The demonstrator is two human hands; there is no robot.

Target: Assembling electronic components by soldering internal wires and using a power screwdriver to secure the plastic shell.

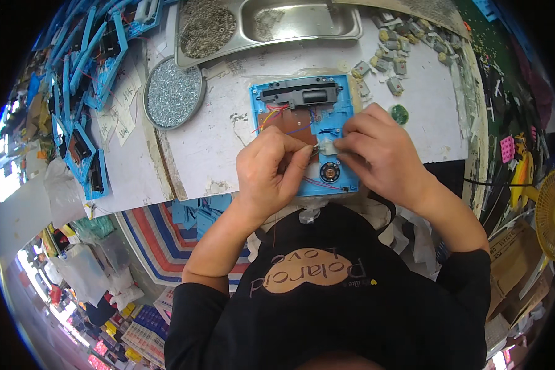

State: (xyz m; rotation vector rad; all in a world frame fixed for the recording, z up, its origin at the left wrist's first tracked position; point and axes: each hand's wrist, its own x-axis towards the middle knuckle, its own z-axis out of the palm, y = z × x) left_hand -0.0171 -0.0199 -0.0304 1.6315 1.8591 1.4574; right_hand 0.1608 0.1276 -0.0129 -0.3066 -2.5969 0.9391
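Note:
A blue plastic casing (345, 184) lies on the table in front of me, its inside facing up. Fitted in it are a black mechanism (317, 97) at the far end, a brown circuit board (299, 123) with red, yellow and blue wires, and a round speaker (330, 172) near the front. My left hand (270, 166) is closed over the board's near edge, thumb and forefinger pinched; what sits between them is too small to tell. From the right, my right hand (385, 151) has its fingers closed on a small silvery part (327, 148) in the casing's middle.
Beyond the casing stands a metal tray (268, 40) of small metal pieces. To its left is a round dish (174, 92) of silvery bits. Blue casings (80, 148) pile up at the far left. Several small motors (394, 86) lie at the back right, near a green round thing (399, 114).

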